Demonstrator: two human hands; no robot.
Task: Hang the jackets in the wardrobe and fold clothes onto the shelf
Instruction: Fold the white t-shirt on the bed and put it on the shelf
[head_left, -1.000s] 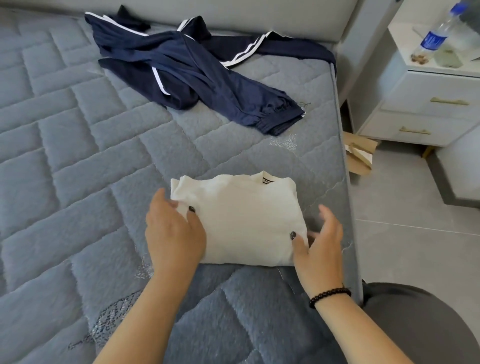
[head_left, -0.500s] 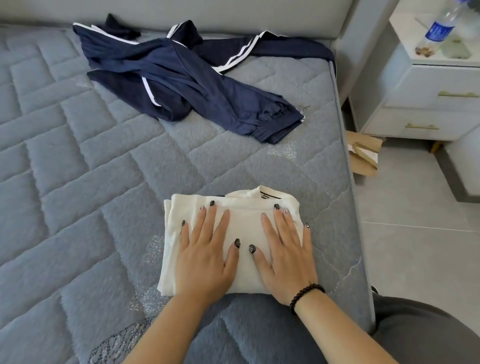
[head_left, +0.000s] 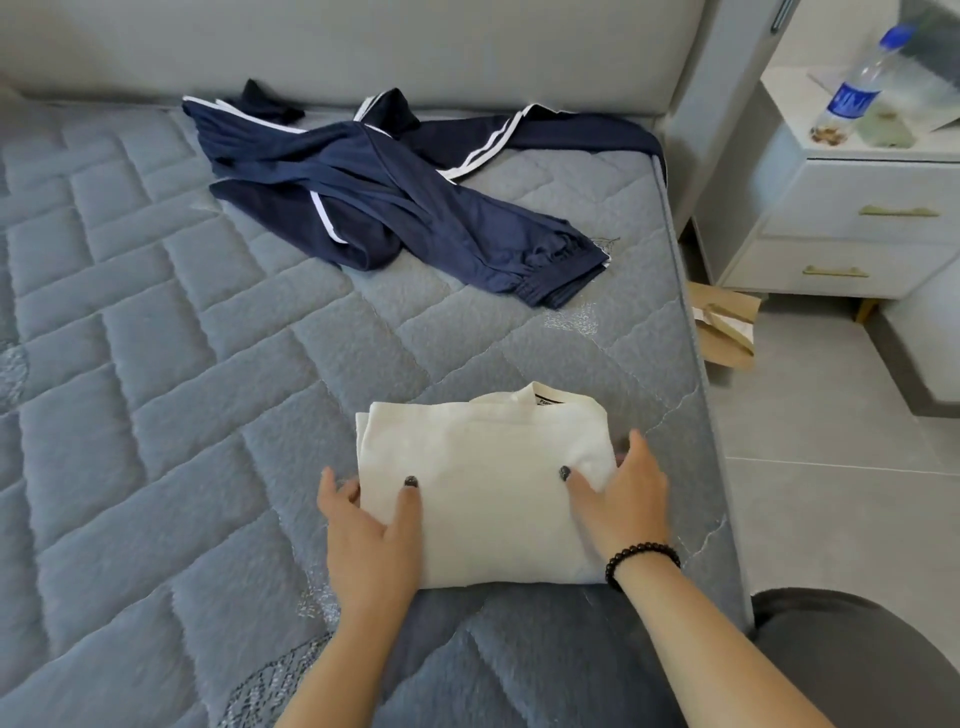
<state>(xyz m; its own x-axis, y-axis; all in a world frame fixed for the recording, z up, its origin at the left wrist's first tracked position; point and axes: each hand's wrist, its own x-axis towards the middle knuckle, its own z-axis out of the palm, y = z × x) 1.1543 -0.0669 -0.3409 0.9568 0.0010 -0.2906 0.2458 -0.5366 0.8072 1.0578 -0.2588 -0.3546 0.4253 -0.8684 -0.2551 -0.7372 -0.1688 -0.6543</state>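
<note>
— What does the top look like from where you stand?

— The white top (head_left: 483, 493) is folded into a neat, thick rectangle, cream in colour, with the collar and a small dark label showing at the far edge. It lies flat on the grey quilted bed (head_left: 156, 389), close to the near right corner.

— And the hands?

— The left hand (head_left: 369, 540) holds the left side of it: the thumb lies on top, the other fingers go round the edge. The right hand (head_left: 623, 499) holds the right side the same way, thumb on the cloth, fingers curled round the edge. A dark bead bracelet (head_left: 641, 558) sits on the right wrist.

— Are the fingers under the fabric?

— I cannot tell; the fold hides their tips on both sides.

— What else is on the bed?

— Navy clothes with white stripes (head_left: 395, 202) lie crumpled near the headboard, well apart from the white top. How many pieces there are I cannot make out.

— And beside the bed?

— A white nightstand (head_left: 857, 223) with a water bottle (head_left: 857, 88) on it, partly cut off by the frame edge, and brown cardboard (head_left: 724, 327) on the floor, half hidden by the mattress.
</note>
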